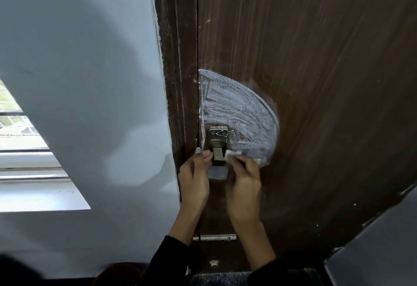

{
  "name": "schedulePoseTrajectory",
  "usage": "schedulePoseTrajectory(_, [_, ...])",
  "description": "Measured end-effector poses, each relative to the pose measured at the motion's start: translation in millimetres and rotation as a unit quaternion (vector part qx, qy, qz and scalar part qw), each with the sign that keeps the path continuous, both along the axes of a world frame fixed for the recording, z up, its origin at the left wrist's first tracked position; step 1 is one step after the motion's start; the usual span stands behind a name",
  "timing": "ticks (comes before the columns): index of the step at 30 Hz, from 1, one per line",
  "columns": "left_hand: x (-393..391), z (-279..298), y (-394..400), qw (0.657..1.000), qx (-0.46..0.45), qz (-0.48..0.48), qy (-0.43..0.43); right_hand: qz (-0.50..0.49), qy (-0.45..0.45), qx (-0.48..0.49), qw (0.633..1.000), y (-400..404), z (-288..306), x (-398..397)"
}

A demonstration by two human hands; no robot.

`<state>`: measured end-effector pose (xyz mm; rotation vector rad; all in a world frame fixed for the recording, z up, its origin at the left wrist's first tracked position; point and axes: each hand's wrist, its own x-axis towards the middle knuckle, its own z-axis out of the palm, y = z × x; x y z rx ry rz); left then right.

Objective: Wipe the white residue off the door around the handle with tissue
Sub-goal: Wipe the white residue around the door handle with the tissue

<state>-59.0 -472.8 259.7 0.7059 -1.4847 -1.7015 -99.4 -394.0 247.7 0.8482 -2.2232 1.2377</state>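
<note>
A dark brown wooden door (316, 60) carries a half-round smear of white residue (239, 109) above and to the right of a silver metal handle plate (218, 137). My right hand (244, 179) presses a small wad of white tissue (230, 154) against the door just right of the handle; the hand is blurred. My left hand (196, 177) sits at the handle's left side, fingertips touching the metal at the door's edge. Part of the handle lies hidden behind both hands.
The brown door frame (178, 82) with white paint flecks runs along the door's left edge. A pale grey wall (90, 60) fills the left, with a window (22, 141) low on it. A grey panel (379, 252) stands at the lower right.
</note>
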Motion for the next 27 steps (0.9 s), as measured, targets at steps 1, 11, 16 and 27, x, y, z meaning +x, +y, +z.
schedulePoseTrajectory(1, [0.2, 0.0, -0.4, 1.000, -0.003, -0.002, -0.003, -0.028, -0.008, -0.025, 0.999, 6.4, 1.3, -4.7])
schedulePoseTrajectory(11, [-0.7, 1.3, 4.6, 1.000, 0.012, 0.012, 0.021, 0.047, -0.028, -0.031, 0.998, -6.4, -5.7, 11.1])
schedulePoseTrajectory(16, [-0.1, 1.7, 4.5, 1.000, -0.002, 0.013, 0.012, -0.096, -0.048, -0.196, 0.975, 8.5, -7.9, -9.9])
schedulePoseTrajectory(27, [5.7, 4.1, -0.8, 0.999, -0.040, -0.029, -0.023, 0.126, -0.623, -0.475, 0.609, -39.3, -3.2, 12.9])
